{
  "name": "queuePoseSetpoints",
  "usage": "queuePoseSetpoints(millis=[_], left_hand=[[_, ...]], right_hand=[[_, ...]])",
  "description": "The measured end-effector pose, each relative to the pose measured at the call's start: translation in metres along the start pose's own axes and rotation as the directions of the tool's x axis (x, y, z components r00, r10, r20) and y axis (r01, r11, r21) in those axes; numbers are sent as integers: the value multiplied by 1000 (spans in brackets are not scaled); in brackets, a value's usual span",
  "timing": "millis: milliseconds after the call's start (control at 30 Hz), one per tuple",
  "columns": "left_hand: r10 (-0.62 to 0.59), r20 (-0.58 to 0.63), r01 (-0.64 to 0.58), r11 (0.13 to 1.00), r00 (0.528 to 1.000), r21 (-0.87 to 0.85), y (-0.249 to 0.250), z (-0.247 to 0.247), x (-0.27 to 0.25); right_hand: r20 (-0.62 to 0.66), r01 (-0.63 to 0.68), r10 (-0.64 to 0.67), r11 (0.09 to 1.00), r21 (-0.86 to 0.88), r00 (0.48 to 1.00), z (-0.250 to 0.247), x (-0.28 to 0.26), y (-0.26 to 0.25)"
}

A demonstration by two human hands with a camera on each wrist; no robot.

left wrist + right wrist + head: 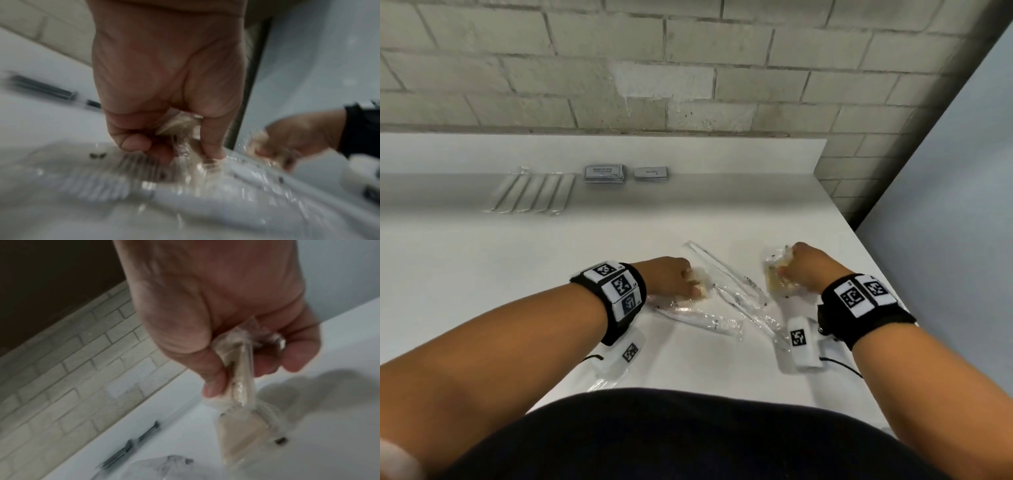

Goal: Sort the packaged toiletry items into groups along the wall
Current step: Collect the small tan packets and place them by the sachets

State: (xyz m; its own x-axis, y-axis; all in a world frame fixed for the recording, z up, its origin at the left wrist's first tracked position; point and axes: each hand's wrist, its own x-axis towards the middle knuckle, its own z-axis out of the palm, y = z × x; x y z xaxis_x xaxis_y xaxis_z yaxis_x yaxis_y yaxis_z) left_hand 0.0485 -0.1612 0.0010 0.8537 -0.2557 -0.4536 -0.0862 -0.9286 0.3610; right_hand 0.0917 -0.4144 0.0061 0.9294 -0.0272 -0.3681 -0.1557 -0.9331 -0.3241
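White laminate table (482, 260), butted against a pale brick wall (585, 68); grey panel to the right. Blur is heavy in both wrist views.

Sorted groups are seen well beyond the fingers, along the wall: a row of long clear-wrapped sticks (530, 193), then a stack of dark-printed sachets (604, 173), then a smaller white stack (651, 173) just beside it.

Unsorted pile lies directly under and between the two hands: several clear sleeves (726, 294), overlapping and crossed, more trailing back toward the body.

Left hand (664, 277): fingers curled and pressed down into the pile, a small cream-coloured packet (697, 286) pinched against the thumb. Whether it is lifted clear of the sleeves cannot be told.

Right hand (810, 267): fingers (213, 382) closed round a second cream packet in clear wrap (777, 274), held off the table, hanging below the thumb.

Step judged: two like packets are being picked out, to start or join a group at the wall.

To be done well: only the packet should be lifted, since slick film is likely to drag neighbouring sleeves along; the wrap should be gripped on the solid contents, not the loose edge. A spot to the right of the white stack looks free, and a gap should be kept so groups read apart.
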Motion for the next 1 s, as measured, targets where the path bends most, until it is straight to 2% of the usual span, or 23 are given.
queuePoseSetpoints(millis=[100, 167, 200, 267, 333, 367, 467, 500, 533, 567, 600, 633, 667, 700, 767, 900, 1000], left_hand=[[-35, -98, 26, 995, 995, -95, -2, -11, 1], [-75, -162, 24, 954, 984, -300, -5, -20, 3], [-106, -175, 13, 886, 979, -463, -8, -23, 4], [-140, -165, -34, 655, 976, -755, -13, -29, 4], [-120, -142, -76, 437, 983, -896, -15, -32, 2], [-108, -137, -89, 364, 985, -927, -15, -32, 1], [-105, -141, -114, 226, 984, -967, -16, -33, -3], [-97, -143, -122, 202, 985, -972, -17, -35, -5], [-88, -147, -128, 189, 985, -974, -17, -35, -7], [-81, -158, -143, 167, 984, -976, -16, -36, -8], [-83, -170, -159, 128, 982, -979, -15, -38, -9], [-83, -177, -171, 68, 981, -983, -12, -39, -11], [-73, -175, -176, -5, 982, -984, -9, -41, -12], [-46, -171, -174, -72, 984, -982, -4, -42, -14], [15, -172, -168, -151, 985, -974, 4, -45, -15], [-10, -274, -271, -186, 962, -944, 10, -49, -16], [-9, -321, -317, -183, 947, -930, 5, -51, -21]], right_hand=[[-19, -173, 172, 985, -13, 985, 10, 6, 0], [-15, -218, 218, 972, -90, 976, 22, 9, -7], [-11, -207, 207, 971, -116, 978, 26, 12, -12], [27, -173, 177, 979, -108, 984, 30, 23, -21], [87, -142, 151, 985, -95, 985, 27, 28, -29], [111, -117, 130, 986, -116, 985, 26, 28, -32], [81, -41, 54, 987, -156, 995, 15, 25, -38], [51, -15, 20, 994, -105, 998, 9, 26, -42], [25, 9, -10, 1000, 21, 1000, 2, 25, -47], [8, 45, -48, 974, 223, 999, -6, 21, -54], [1, 98, -110, 887, 451, 994, -14, 16, -65], [5, 146, -195, 749, 646, 981, -21, 9, -77], [13, 172, -282, 621, 765, 959, -27, 0, -92], [28, 177, -351, 537, 825, 936, -30, -7, -106], [45, 172, -417, 467, 867, 908, -29, -17, -130], [-22, 175, -370, 383, 907, 929, -18, -21, -147], [-119, 306, -430, 399, 864, 895, -14, -28, -145]])
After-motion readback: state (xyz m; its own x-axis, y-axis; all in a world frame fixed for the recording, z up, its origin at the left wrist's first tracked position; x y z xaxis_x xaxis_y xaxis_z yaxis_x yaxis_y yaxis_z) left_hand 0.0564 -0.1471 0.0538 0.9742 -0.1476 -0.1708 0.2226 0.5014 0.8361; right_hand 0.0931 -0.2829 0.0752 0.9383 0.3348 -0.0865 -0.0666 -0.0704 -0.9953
